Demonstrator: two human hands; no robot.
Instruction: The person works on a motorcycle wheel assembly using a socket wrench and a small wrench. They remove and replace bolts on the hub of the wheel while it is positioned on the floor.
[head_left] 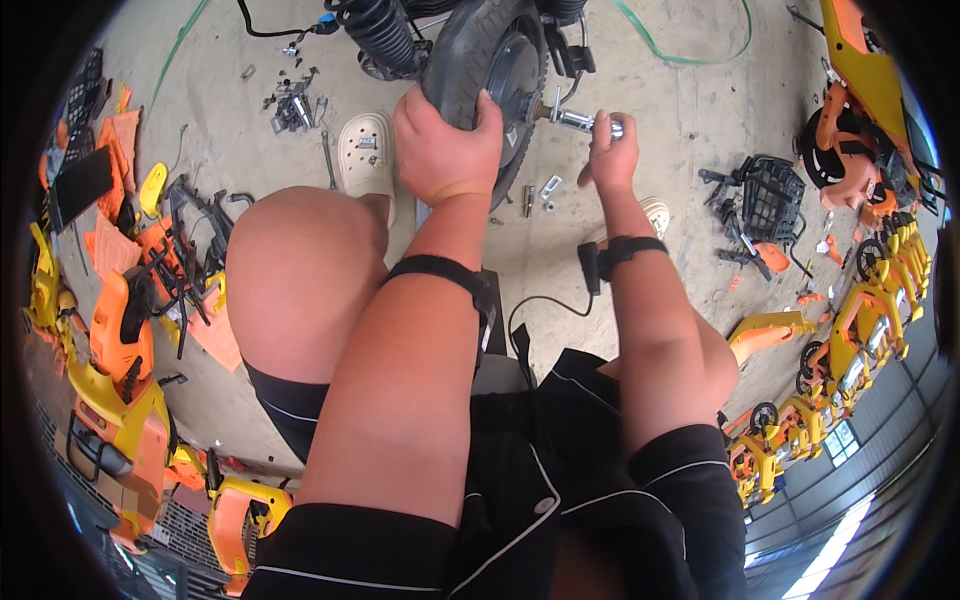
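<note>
A black-tyred wheel (pixel 462 65) with a dark hub (pixel 516 72) stands upright at the top middle. My left hand (pixel 447 142) is wrapped round the lower part of its tyre, thumb on the hub side and fingers on the other. To the right, a silver socket wrench (pixel 574 121) meets the axle end sticking out of the hub. My right hand (pixel 612 152) is closed on the wrench's outer end; its palm side is partly hidden. Just below lie a few small metal parts (pixel 550 187) and a dark pin-like piece (pixel 529 200) on the floor.
Black coil springs (pixel 375 35) flank the wheel. A pile of small hardware (pixel 295 108) and a long tool (pixel 328 160) lie left. Orange and yellow body panels (pixel 125 320) crowd the left side. A black basket (pixel 770 190), a green hose (pixel 690 60) and yellow scooters (pixel 865 310) are right.
</note>
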